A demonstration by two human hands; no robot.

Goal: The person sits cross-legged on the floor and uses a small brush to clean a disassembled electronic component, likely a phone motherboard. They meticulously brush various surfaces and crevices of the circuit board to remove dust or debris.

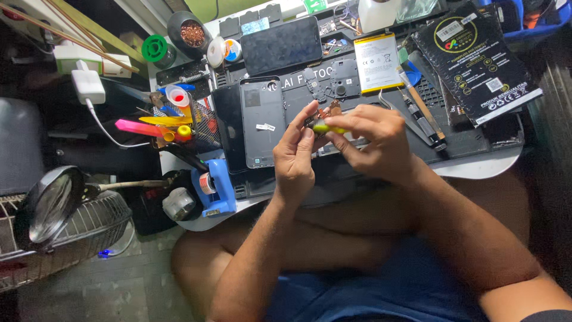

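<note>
I sit cross-legged at my low table, where a dark work mat takes up most of the top, with a black printed packet at its far right corner and a phone lying face down at the back. Nearer me the open phone body lies flat on the mat, just left of my hands, and the white battery sits apart behind them. A blue tape dispenser stands at the left edge. My left hand and right hand meet above the mat, and both sets of fingers are closed in a pinch on a small yellow-green tool, with a little coppery part just above it; whether that part is gripped or only touching I cannot tell. To do this well, I judge I should keep both wrists low and steady over the mat, so anything that slips lands there, and press lightly, since so small a part would bend easily
</note>
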